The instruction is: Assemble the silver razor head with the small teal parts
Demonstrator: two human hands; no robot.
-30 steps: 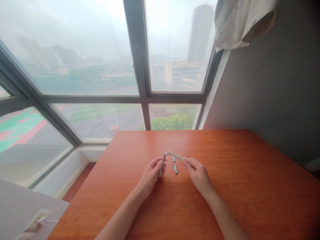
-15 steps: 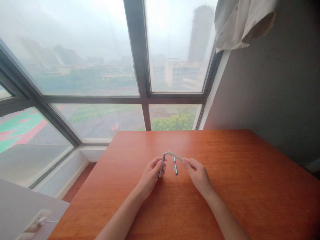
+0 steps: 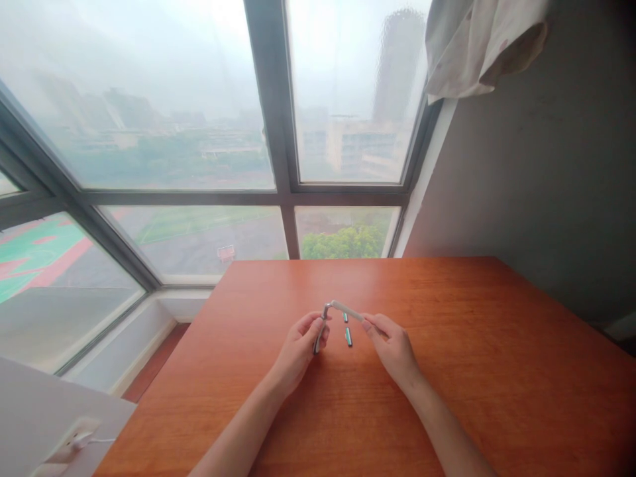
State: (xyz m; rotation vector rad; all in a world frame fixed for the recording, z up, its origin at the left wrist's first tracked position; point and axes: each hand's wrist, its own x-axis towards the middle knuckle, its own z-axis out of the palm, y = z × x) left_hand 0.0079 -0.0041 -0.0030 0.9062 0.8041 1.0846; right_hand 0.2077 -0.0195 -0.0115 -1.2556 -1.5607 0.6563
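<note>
Our left grip [image 3: 301, 338] holds a metal-necked handle [image 3: 318, 338], our right grip [image 3: 395, 344] a pale stick [image 3: 346, 311]. Two green pieces [image 3: 348, 336] lie between.

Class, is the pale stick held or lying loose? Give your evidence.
Held: the right grip pinches the stick, whose free end points toward the left grip.

table [image 3: 497, 371]: reddish-brown, wood grain visible, far edge toward the glass [image 3: 183, 99]. window frame [image 3: 281, 132]: grey, dividing the glass into several sections. curtain [image 3: 481, 53]: pale, hanging at far right, lower edge uneven. wall [image 3: 541, 172]: grey, right side, in shadow. floor [image 3: 155, 364]: reddish-brown strip visible left of the table. socket [image 3: 64, 452]: white, near left, plug [image 3: 82, 440] inserted, white cable [image 3: 104, 440] running right. beyond the glass: hazy tower [image 3: 400, 66] at right, green tree [image 3: 348, 242] below it, green-and-red sports court [image 3: 42, 248] at left.
</note>
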